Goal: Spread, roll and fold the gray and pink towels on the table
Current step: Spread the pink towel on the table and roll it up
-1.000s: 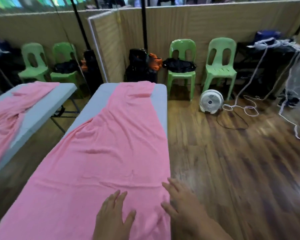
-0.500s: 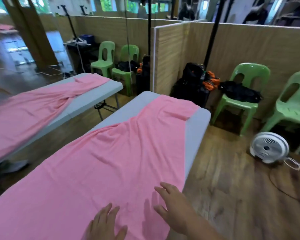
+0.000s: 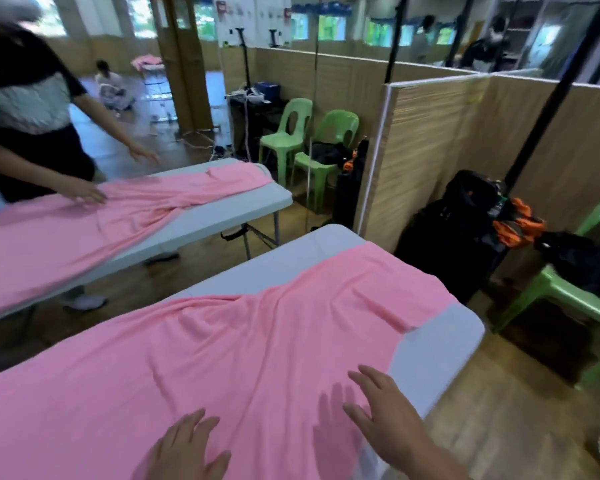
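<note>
Gray table [image 3: 440, 344] runs lengthwise through view. Pink towel [image 3: 222, 348] lies spread over most of it, rumpled toward far end, bare corner at far right. Right hand [image 3: 385, 417] flat near towel's right edge, fingers splayed, gripping nothing. Left hand [image 3: 184, 452] palm-down on towel, fingers loose.

Count, this view. Tables: 2, my table [image 3: 440, 344] and a second table [image 3: 222, 216] to the left. Pink towels: 2, my pink towel [image 3: 222, 348] and a second pink towel [image 3: 84, 223]. My hands: 2, left hand [image 3: 184, 452], right hand [image 3: 385, 420]. Green chairs: 3. Other person at the second table: 1.
</note>
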The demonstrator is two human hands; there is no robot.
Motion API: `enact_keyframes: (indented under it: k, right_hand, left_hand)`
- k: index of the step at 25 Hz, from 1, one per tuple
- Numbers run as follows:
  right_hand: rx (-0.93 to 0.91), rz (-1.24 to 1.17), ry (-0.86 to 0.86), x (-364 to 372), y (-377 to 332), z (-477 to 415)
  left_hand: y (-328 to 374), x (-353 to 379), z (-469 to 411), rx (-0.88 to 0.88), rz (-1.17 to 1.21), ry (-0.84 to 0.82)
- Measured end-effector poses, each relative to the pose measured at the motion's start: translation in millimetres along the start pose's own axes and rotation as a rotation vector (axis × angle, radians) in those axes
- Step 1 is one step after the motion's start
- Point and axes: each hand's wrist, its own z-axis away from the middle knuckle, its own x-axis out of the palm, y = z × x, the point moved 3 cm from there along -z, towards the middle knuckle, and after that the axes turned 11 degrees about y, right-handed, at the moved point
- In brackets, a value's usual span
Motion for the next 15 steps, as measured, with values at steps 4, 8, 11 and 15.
enact_keyframes:
  k: [4,8,11,15]
  right_hand:
    - [-0.145,0.052,-0.122,-11.5,42.5,-112.4]
    - [-0.298,0.097,-0.202,0.3,30.8,-227.9]
    - [-0.342,0.175,-0.222,20.0,20.8,-305.2]
    - [-0.332,0.315,-0.294,58.8,33.3,-368.3]
  left_hand:
    - [26.1,10.4,-49.0,-0.144,-0.081,0.002]
    - [45.0,13.9,-125.5,-0.176,-0.157,0.054]
    - [47.9,36.0,-198.1,-0.165,-0.136,0.089]
    - [53.5,72.6,-259.8,-0.126,-0.154,0.090]
